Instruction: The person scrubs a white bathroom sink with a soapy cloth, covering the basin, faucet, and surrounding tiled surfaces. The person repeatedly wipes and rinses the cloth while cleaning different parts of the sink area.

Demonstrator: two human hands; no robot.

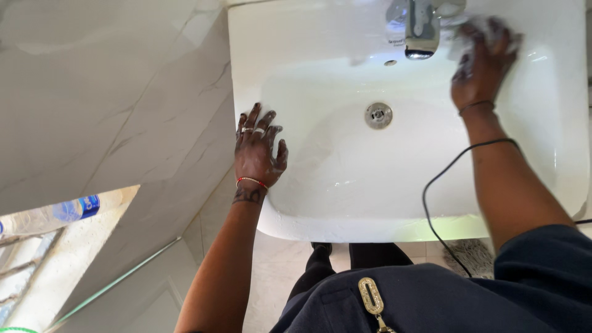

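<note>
Head view shows your right hand (482,65) with its grip closed on a white cloth (487,28), pressed against the white washbasin (555,123) rim just beside the chrome tap (421,28), whose spout points toward you. Your left hand (258,151) lies flat, fingers spread, on the basin's left edge. Grey-veined marble tiles (111,92) cover the wall; a clear bottle with a blue label (74,209) lies lower left.

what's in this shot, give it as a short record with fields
place: white washbasin beside a marbled wall
left hand: flat on the basin's left rim, rings and bracelet on
right hand: soapy, pressing a whitish cloth by the chrome tap
drain: open, metal
other: black cable hanging across the basin front; plastic bottle on a ledge at left
</note>
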